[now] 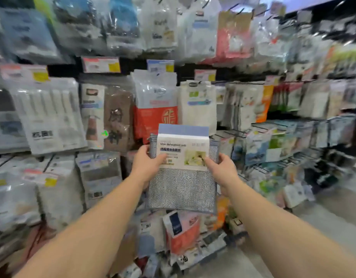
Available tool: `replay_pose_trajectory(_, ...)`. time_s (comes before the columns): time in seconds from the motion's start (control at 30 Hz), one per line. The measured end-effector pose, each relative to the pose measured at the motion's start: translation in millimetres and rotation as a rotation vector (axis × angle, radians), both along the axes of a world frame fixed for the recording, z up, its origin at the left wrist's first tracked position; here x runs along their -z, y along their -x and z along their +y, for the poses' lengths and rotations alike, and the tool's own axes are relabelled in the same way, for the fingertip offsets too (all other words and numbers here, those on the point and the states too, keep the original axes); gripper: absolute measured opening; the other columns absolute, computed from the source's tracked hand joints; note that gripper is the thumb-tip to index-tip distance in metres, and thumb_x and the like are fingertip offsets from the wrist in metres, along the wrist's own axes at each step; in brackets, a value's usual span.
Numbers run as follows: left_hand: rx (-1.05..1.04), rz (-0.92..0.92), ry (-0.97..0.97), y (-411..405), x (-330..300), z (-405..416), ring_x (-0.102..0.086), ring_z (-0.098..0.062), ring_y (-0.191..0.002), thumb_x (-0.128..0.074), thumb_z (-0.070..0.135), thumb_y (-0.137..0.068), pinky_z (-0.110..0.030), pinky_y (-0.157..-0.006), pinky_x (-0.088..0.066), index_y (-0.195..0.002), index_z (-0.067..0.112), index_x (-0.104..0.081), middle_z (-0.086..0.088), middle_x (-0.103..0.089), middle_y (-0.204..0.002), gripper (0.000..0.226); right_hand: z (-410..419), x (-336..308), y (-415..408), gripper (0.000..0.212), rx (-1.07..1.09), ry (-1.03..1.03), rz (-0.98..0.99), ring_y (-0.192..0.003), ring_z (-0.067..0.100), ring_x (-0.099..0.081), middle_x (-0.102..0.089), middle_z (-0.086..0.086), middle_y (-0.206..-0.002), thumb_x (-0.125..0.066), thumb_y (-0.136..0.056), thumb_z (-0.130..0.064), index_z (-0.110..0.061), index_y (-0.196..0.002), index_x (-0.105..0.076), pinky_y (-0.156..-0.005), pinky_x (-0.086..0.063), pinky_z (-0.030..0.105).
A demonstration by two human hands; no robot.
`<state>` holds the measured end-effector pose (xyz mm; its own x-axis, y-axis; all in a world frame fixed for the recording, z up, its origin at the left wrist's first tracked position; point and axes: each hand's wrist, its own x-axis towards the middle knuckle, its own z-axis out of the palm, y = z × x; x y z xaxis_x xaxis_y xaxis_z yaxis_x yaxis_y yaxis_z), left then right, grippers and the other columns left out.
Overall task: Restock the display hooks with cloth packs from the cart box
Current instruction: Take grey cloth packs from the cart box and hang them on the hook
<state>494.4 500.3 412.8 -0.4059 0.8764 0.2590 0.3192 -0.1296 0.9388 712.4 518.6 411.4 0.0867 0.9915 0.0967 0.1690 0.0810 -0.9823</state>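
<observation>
1 cloth pack [182,171], pinched at its left edge by the left hand [146,165] and its right edge by the right hand [223,171], is held before the crowded hooks [239,131], not yet hung; cart box not identifiable, remaining stock unknown.

A person's left hand [147,163] and right hand [223,169] hold a silver dishwashing cloth pack [183,167] upright by its side edges, before a display wall [117,109] crowded with hanging packaged cloths.
</observation>
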Motion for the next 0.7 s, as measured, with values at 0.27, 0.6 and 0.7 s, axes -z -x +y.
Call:
replay_pose_trajectory(0.27,0.184,0.004,-0.106,-129.9,-26.3,144.9,-0.057,0.006,-0.071,-0.077,0.018,-0.078,-0.004,-0.051,-0.042,-0.104,0.022,-0.054,0.012,-0.062,-0.085,0.035,114.3,-23.2,-122.0,0.023,0.203,-0.048,0.030,-0.084,0.019,-0.066,-0.069,-0.001,-0.094,-0.067,-0.087,-0.028,-0.016,-0.106,-0.061,-0.077,-0.055,0.039)
replay_pose_trajectory(0.6,0.085,0.102,-0.210,-217.4,-79.3,309.4,-0.048,0.005,-0.070,-0.070,0.037,-0.078,-0.021,-0.055,-0.035,-0.095,0.032,-0.051,0.023,-0.053,-0.078,0.026,286.9,-83.5,-198.1,0.032,0.248,-0.096,0.061,-0.091,0.023,-0.067,-0.069,0.005,-0.108,-0.067,-0.088,-0.030,-0.013,-0.115,-0.058,-0.083,-0.057,0.045)
replay_pose_trajectory(0.7,0.009,0.116,-0.212,-227.1,-80.2,332.5,-0.057,-0.010,-0.076,-0.070,0.038,-0.079,-0.029,-0.064,-0.045,-0.099,0.025,-0.054,0.014,-0.059,-0.085,0.029,324.2,-90.4,-200.1,0.059,0.224,-0.098,0.087,-0.113,0.029,-0.060,-0.059,0.010,-0.130,-0.068,-0.085,-0.038,-0.009,-0.133,-0.049,-0.096,-0.050,0.051)
